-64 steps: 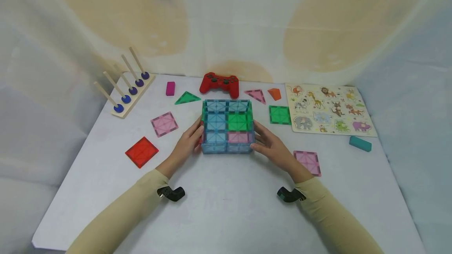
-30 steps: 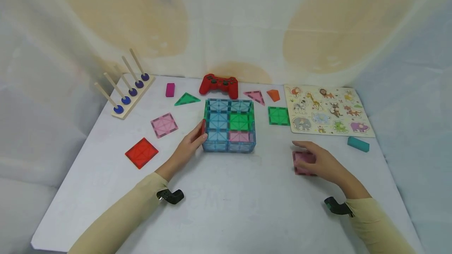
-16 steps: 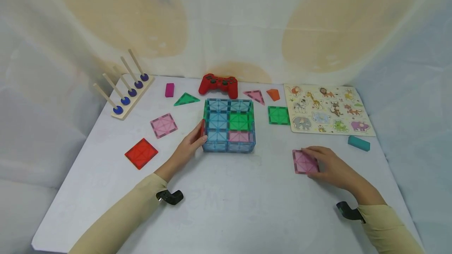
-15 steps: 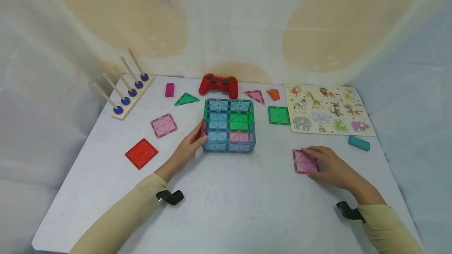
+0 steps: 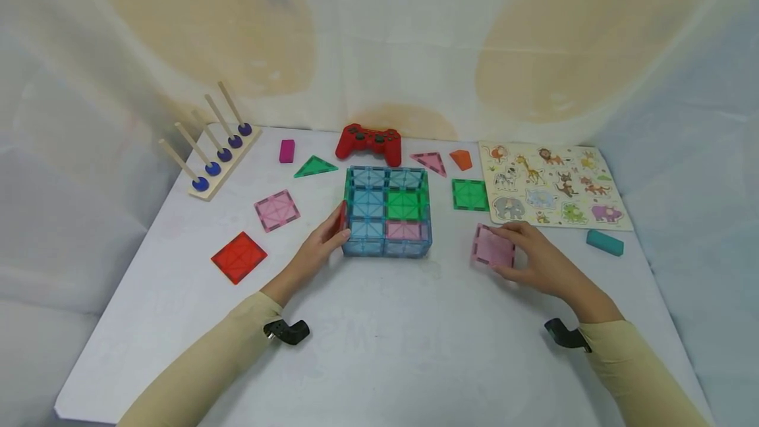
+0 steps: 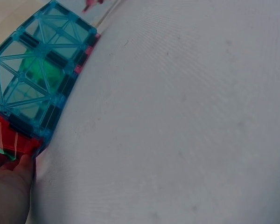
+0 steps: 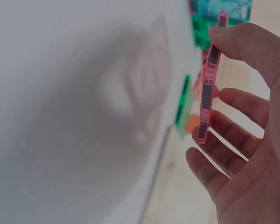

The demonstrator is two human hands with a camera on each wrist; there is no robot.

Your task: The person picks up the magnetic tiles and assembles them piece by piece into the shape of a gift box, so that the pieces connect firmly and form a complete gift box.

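A low box of translucent blue, green and pink magnetic tiles (image 5: 387, 211) stands mid-table; it also shows in the left wrist view (image 6: 39, 88). My left hand (image 5: 325, 237) rests against its left side, fingers on a red tile (image 5: 342, 216) standing on edge there, with the thumb (image 6: 14, 168) below the red tile (image 6: 11, 140). My right hand (image 5: 528, 256) holds a pink square tile (image 5: 492, 247) lifted off the table, right of the box. In the right wrist view the pink tile (image 7: 209, 79) is edge-on, pinched between thumb and fingers (image 7: 238, 44).
Loose tiles lie around: red square (image 5: 238, 256), pink square (image 5: 276, 209), green triangle (image 5: 314, 166), pink triangle (image 5: 429, 161), green square (image 5: 470, 194). A red game controller (image 5: 368, 141), peg rack (image 5: 216, 143), animal puzzle board (image 5: 551, 183) and teal block (image 5: 605, 242) sit further out.
My right hand left the box, reached right to the pink square tile, picked it up and moved it left toward the box. The left hand stayed against the box.
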